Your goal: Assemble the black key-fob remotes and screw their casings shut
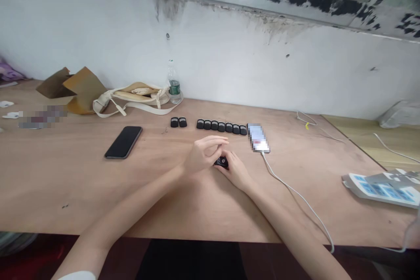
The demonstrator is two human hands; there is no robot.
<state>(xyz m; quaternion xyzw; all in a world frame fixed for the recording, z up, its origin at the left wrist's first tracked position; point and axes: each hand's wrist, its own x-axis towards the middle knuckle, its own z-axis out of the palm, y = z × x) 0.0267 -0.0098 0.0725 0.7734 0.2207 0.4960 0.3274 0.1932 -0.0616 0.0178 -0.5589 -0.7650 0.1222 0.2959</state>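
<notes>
Right hand (236, 171) holds a black piece (221, 162) between thumb and fingers; left hand (204, 154) arches over, its grip we cannot tell. Piece lies this side of a row (222, 127), phone (258, 138) at right end. We judge crowding could cause a slip, a forward nudge skew the row

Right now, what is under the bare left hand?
Beneath the left hand, a small pale-marked black object, held by the bare right hand, partly shows; fingers hide the rest.

Bottle (175, 89) beside cream bag (133, 92); dark phone (124, 142) lying flat; power strip (382, 190) right.
</notes>
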